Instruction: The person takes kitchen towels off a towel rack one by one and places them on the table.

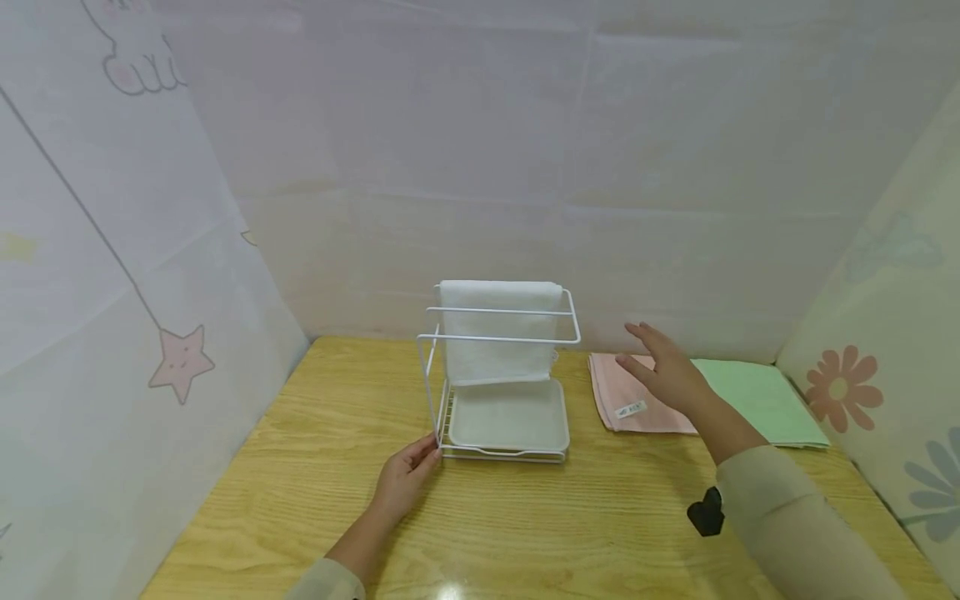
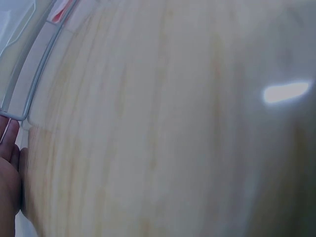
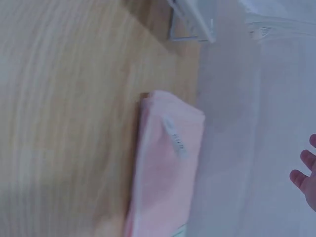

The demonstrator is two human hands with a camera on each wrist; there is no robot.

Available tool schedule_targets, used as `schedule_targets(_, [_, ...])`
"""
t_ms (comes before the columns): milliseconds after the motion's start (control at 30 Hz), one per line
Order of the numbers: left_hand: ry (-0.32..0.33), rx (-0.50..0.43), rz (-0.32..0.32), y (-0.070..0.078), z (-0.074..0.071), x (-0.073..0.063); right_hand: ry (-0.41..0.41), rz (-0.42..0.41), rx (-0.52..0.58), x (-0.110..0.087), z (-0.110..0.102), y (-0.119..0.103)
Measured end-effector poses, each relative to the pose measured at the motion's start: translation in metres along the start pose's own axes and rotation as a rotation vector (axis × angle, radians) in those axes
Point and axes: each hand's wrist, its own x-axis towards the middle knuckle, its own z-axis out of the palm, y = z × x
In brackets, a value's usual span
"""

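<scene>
A white wire rack (image 1: pixel 501 338) stands mid-table with a white tray (image 1: pixel 510 421) in its base. Over its rear bar hangs a folded white towel (image 1: pixel 495 354). My left hand (image 1: pixel 405 477) holds the rack's lower front left corner between thumb and fingers; in the left wrist view its fingers (image 2: pixel 9 140) are at the wire corner. My right hand (image 1: pixel 667 375) is raised with nothing in it, fingers extended and thumb apart, overlapping a folded pink towel (image 1: pixel 611 396) in the head view. The pink towel shows a white label.
A folded light green towel (image 1: pixel 765 404) lies right of the pink one, near the right wall cloth. Pale cloth walls (image 1: pixel 465 167) close off the back and both sides of the wooden table (image 1: pixel 315 433). A black heart-shaped piece (image 1: pixel 707 512) shows beside my right sleeve.
</scene>
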Motion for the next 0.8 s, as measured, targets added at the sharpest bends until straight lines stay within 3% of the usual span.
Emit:
schedule_targets(333, [0.005, -0.001, 0.008, -0.003, 0.0, 0.001, 0.059, -0.082, 0.027, 0.023, -0.024, -0.034])
schedule_targets(800, [0.013, -0.03, -0.02, 0.001, 0.003, 0.0, 0.031, -0.053, 0.217, 0.046, -0.04, -0.067])
